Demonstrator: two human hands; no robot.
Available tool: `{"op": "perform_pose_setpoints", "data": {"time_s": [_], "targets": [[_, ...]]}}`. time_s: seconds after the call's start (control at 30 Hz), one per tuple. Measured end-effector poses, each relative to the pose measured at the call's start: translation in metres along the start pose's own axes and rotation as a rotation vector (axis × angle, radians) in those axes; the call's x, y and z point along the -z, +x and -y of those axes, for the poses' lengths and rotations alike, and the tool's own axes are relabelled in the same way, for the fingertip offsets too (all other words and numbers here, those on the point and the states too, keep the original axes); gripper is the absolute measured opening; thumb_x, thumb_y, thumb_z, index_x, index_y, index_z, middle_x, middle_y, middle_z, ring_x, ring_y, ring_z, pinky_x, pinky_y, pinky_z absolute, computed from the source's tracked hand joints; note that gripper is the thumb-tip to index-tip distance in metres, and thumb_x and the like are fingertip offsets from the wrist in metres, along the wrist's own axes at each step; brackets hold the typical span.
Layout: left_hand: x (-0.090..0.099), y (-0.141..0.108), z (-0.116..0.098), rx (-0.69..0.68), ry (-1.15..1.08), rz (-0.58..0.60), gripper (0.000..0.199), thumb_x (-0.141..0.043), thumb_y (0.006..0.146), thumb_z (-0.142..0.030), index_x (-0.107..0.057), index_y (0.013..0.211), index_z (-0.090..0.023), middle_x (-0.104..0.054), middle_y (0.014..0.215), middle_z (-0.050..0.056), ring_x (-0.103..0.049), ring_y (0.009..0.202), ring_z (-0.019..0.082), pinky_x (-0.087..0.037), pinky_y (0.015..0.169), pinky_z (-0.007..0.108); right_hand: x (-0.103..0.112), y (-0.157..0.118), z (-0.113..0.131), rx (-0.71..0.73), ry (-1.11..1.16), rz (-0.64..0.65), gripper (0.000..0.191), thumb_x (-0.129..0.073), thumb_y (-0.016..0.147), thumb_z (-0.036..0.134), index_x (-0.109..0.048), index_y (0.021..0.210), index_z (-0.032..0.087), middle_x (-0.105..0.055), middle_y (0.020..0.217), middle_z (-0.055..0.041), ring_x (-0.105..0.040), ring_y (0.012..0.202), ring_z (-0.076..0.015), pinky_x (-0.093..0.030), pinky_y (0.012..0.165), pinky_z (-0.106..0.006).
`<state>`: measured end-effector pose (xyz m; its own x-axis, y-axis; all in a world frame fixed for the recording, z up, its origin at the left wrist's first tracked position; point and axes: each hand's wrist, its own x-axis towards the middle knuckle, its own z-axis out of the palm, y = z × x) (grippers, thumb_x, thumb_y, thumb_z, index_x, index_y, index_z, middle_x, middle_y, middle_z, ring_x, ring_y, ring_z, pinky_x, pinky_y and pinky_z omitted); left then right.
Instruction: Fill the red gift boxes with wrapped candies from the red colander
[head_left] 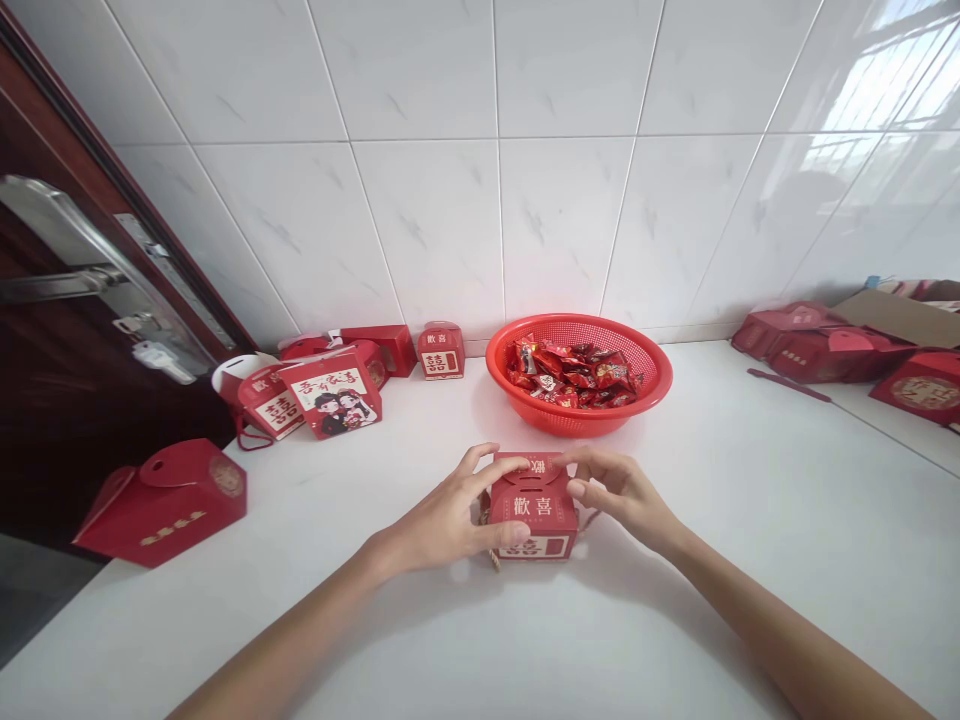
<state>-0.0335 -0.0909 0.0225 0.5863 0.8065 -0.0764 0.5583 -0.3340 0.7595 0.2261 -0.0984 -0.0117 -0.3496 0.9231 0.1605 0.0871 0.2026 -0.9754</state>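
Observation:
A small red candy box [532,505] with white and cream Chinese lettering stands on the white table, its top panels folded over. My left hand [457,515] spans the box's left side, thumb on the near edge and fingers over the far part of the top. At the right edge of the top, my right hand [626,495] has its curled fingers and thumb on the box. A twisted cord [493,558] hangs at the box's left side. Just beyond the box sits a red plastic basket [577,418] of wrapped candies [574,375].
Several red boxes [337,393] stand at the back left, with a closed red box [169,500] nearer me. A small upright box [441,350] is by the tiled wall. More red boxes [825,345] lie at right beside a cardboard carton [900,315]. A door [67,330] borders the left.

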Motion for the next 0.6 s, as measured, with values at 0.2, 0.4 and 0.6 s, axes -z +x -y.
{"op": "perform_pose_setpoints", "data": {"time_s": [0.2,0.4,0.6], "targets": [[0.005,0.0,-0.002,-0.01,-0.046,-0.019,0.07,-0.077,0.074,-0.058,-0.058,0.137,-0.035,-0.04,0.149,0.009,-0.052,0.13,0.031,-0.052,0.103,0.04,-0.004,-0.002,0.003,0.018,-0.137,0.023,0.037,-0.071,0.085,0.048,-0.072,0.111,0.022,-0.059,0.074,-0.0004,-0.056,0.071,-0.0154,-0.053,0.064,-0.028],[0.031,-0.003,-0.005,0.115,0.014,-0.078,0.06,-0.065,0.084,-0.059,-0.061,0.133,-0.025,-0.067,0.109,0.006,-0.054,0.066,0.013,-0.05,0.061,0.026,-0.004,-0.004,0.005,-0.132,-0.024,0.11,0.047,-0.069,0.085,0.053,-0.067,0.12,0.021,-0.058,0.07,0.0008,-0.062,0.061,-0.0156,-0.057,0.053,-0.029],[0.059,-0.009,-0.009,0.163,-0.284,0.018,0.038,-0.071,0.082,-0.047,-0.068,0.107,-0.018,-0.052,0.059,-0.006,-0.048,0.054,0.011,-0.042,0.052,0.022,-0.005,-0.005,0.004,-0.149,-0.01,0.1,0.046,-0.07,0.085,0.052,-0.067,0.118,0.02,-0.059,0.072,0.0005,-0.063,0.063,-0.0153,-0.06,0.056,-0.03]]}}
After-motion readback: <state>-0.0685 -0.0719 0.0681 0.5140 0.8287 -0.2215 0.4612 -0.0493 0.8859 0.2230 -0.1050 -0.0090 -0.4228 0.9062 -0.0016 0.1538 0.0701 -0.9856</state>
